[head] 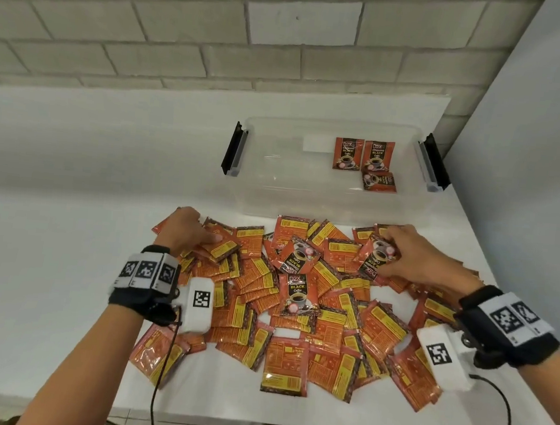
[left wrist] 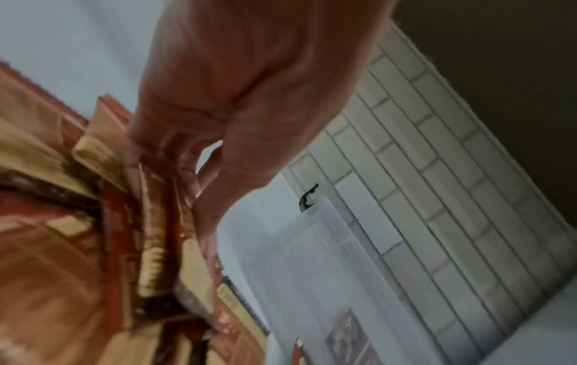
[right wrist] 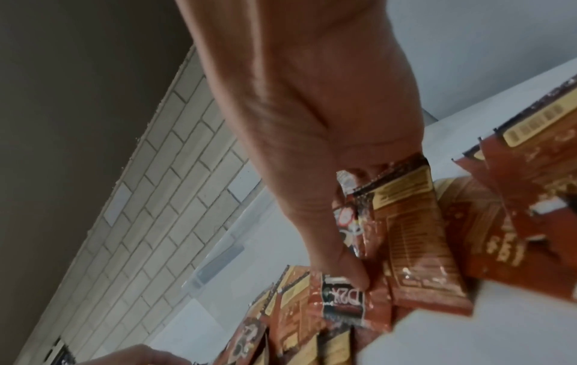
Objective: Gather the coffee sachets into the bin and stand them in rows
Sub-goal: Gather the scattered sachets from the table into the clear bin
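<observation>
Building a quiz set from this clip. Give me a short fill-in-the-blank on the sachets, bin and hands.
1. The clear bin holds ___ coffee sachets.
2. The bin's latches are coloured ___.
3. The right hand grips a sachet whose ___ side, with the coffee cup, shows in the head view.
4. The left hand rests on the ___ edge of the pile.

Missing words: three; black; front; left
</observation>
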Action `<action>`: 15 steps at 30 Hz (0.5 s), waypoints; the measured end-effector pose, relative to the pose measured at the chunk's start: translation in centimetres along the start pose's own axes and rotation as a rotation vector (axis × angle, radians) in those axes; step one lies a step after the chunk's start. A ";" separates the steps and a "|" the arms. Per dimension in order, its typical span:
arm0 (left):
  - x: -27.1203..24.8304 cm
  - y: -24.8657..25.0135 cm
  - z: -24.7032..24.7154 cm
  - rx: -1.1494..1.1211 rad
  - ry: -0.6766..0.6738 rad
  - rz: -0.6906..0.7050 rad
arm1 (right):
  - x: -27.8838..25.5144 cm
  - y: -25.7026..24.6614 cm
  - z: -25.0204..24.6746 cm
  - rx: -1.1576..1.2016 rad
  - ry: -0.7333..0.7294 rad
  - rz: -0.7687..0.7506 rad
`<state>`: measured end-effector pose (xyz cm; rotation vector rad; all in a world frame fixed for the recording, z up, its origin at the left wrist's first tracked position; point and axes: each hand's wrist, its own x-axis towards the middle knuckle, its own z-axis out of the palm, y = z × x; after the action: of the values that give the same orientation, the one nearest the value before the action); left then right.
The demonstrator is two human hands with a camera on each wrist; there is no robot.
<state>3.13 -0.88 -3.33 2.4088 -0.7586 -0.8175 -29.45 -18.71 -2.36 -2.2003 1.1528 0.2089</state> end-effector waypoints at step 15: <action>2.7 -2.8 -4.1 -0.114 0.130 -0.094 | 1.4 -4.0 1.7 0.008 -0.024 0.050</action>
<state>8.58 0.49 -3.14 2.3831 -0.5386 -0.7123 -25.22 -16.96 -2.43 -2.1579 1.1938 0.2500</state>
